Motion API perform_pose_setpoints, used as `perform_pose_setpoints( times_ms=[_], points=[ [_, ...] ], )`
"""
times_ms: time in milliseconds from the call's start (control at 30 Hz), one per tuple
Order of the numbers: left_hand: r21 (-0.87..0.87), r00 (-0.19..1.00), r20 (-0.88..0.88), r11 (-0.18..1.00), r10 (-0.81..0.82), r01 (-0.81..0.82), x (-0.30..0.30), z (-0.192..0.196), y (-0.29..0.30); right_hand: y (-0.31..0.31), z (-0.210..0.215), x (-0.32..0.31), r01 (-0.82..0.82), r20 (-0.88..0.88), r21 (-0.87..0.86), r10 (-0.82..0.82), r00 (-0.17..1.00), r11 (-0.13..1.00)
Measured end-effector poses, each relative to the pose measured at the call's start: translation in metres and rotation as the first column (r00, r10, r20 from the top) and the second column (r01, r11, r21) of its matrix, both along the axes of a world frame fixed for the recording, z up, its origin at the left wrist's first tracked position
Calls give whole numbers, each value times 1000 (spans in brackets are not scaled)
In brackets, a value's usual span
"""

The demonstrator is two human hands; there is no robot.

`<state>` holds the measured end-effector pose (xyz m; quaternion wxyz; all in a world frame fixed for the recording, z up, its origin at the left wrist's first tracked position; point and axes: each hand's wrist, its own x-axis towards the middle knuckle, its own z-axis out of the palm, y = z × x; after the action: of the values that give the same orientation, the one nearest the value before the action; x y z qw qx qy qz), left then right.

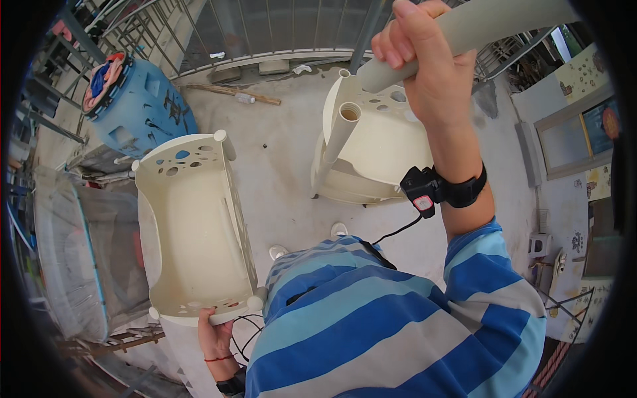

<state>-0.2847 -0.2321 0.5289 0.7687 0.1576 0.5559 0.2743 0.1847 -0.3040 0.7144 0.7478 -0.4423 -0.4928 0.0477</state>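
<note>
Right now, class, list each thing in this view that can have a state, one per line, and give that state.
Cream shelf tray: tipped on its side, gripped at its lower edge by the left hand.
Grey tube: raised, gripped by the right hand.
Second cream tray: standing on the floor, one tube fitted in a corner socket.
Blue barrel: lying tilted, cloth stuffed in its mouth.

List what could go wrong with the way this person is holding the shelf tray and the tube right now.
1. The left hand grips the cream shelf tray only at one edge, with the tray tipped on its side; it may twist or slip out.
2. The right hand holds the grey tube raised above the stacked trays; if swung, it could knock the loose tube leaning there.
3. The cable from the wrist strap might snag.
</note>
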Motion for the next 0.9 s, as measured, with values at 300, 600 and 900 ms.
perform_pose_setpoints(
  times_ms=[300,600,900],
  points=[
    [10,994,21,995,-103,103,14,4,10,-33,0,10,245,11,-329,-255,967,912],
    [-10,995,-26,996,-93,93,10,-9,17,-200,-13,-4,270,-274,-531,-464,842,803],
    [-31,981,-56,983,-184,182,28,-16,36,-303,-92,-36,334,-653,-395,-517,553,856]
  ],
)
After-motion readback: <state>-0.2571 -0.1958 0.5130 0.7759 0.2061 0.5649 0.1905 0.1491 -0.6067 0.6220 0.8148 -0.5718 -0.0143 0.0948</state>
